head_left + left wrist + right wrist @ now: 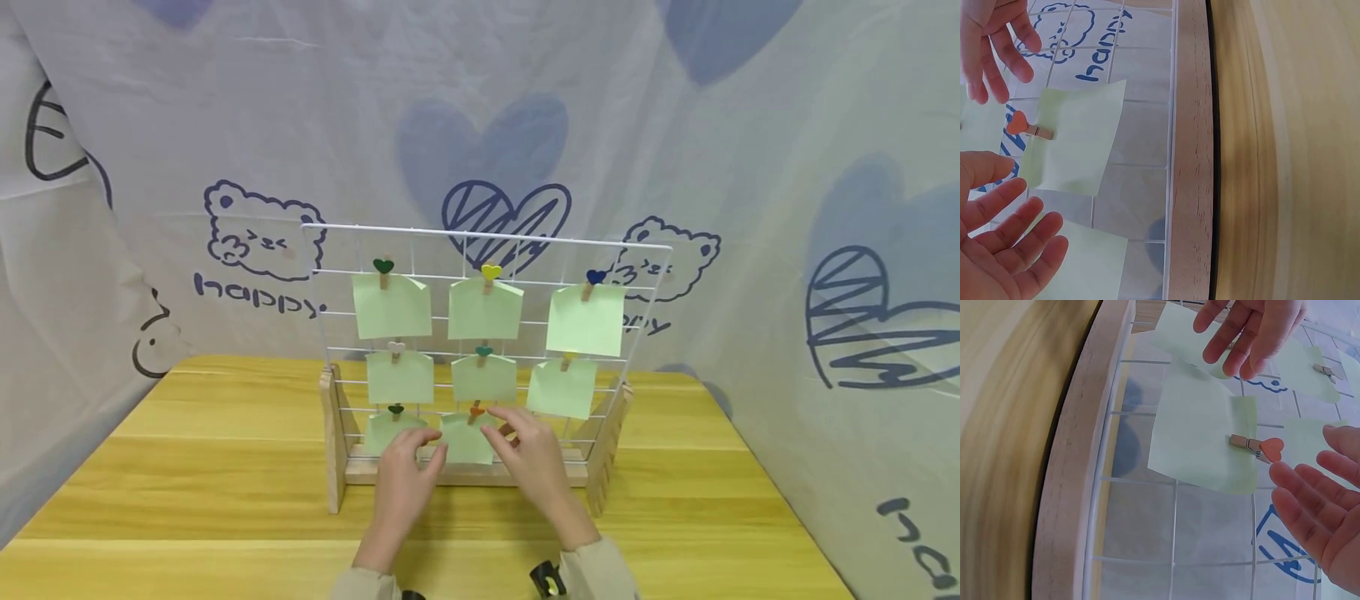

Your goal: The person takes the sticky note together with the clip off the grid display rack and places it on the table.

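A pale green paper note (467,440) hangs in the bottom row of a white wire grid rack (487,234), held by a small wooden clothespin with an orange heart (476,411). Close to the right of that clothespin is my right hand (534,457), its fingers relaxed and slightly bent. In the right wrist view a right fingertip (1280,472) is right beside the orange heart. My left hand (407,467) is in front of the neighbouring note (390,432), fingers loosely bent and holding nothing. That note's clothespin bears a dark green heart (396,409).
Two upper rows of similar notes hang by heart clothespins, among them a yellow one (491,272) and a blue one (596,277). The rack's wooden base (517,475) stands on a wood-grain table (225,467). A printed cloth (360,125) hangs behind.
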Available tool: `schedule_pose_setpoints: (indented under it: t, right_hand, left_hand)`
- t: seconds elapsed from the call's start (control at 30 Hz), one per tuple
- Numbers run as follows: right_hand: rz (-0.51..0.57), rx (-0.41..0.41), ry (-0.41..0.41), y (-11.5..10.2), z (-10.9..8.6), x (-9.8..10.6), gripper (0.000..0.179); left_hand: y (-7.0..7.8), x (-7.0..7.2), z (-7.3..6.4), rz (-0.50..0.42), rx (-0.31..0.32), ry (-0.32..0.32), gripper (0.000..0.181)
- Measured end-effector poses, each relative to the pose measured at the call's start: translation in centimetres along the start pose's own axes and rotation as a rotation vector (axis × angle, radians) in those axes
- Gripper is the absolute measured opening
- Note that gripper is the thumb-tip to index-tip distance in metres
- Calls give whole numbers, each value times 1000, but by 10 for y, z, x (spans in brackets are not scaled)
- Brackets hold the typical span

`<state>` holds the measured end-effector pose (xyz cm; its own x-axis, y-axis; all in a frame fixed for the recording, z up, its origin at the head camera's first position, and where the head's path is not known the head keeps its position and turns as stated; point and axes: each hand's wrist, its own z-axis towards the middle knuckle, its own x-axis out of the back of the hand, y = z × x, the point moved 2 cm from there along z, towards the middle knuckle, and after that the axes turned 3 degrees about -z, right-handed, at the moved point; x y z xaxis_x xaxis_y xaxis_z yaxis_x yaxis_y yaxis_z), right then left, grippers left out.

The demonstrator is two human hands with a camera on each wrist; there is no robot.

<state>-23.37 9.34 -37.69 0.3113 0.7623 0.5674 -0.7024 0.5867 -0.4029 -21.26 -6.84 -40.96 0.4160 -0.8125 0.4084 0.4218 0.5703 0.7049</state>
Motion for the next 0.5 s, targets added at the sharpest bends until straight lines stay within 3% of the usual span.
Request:
schedule_pose_setpoints:
  t: [0.3,0.5]
  right_hand:
    - [-59,19,-36,-1,9,-3,23]
    - [-90,28,-51,0,12,-5,24]
  left_hand:
    - [-2,-1,4,-27,33,-21,12]
    - [-4,-3,6,-36,22,-20,10]
